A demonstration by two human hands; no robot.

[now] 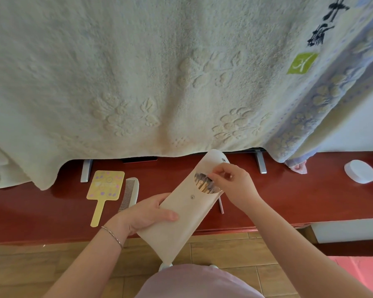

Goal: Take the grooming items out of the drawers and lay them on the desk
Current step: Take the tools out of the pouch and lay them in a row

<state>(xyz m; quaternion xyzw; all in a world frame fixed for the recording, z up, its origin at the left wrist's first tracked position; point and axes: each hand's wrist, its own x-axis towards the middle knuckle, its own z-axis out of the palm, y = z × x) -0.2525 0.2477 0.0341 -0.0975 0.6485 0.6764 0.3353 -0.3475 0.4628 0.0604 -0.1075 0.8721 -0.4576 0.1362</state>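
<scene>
Desk (289,203): glossy red-brown lacquered wood. Brush pouch (181,216): matt cream leatherette, metal snaps. Towel (138,72): rough embossed terry cloth. Comb (128,194): smooth plastic. Floor (41,267): wood-look tile.

Bare desk (289,196) between pouch (181,218) and jar (360,171)

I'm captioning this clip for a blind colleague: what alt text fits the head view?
Over a red desk, a left hand holds a cream pouch while the right hand pinches gold-handled tools at its open mouth. A yellow hand mirror and comb lie left, below a draped towel.
</scene>
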